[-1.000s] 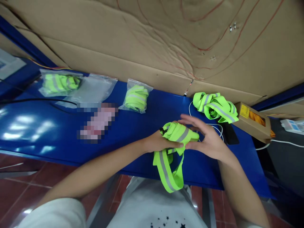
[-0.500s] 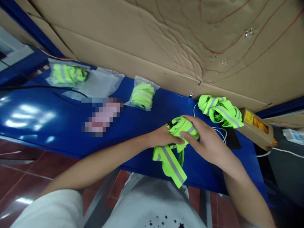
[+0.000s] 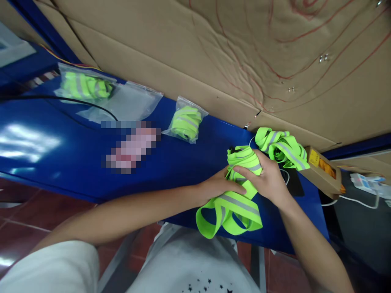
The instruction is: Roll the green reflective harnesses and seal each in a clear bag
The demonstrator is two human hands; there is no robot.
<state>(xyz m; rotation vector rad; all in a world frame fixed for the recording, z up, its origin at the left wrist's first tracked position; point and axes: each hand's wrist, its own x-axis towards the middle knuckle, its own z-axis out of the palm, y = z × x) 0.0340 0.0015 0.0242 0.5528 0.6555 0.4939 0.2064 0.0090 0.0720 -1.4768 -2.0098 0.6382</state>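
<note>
Both my hands hold a neon-green reflective strap bundle above the near edge of the blue table. My left hand grips its lower left side, thumb pressed across it. My right hand is wrapped over the right side, fingers closed on the folded part. Loose loops of the same strap with a grey stripe hang below my hands toward my lap.
Another loose green strap pile lies at the right beside a small cardboard box and a white cable. A bagged strap and two more plastic bags lie farther left. A cardboard wall backs the table.
My right hand went from open beside the bundle to closed over it. The bundle has risen and turned upright, and the hanging tail has gathered into loops under my hands.
</note>
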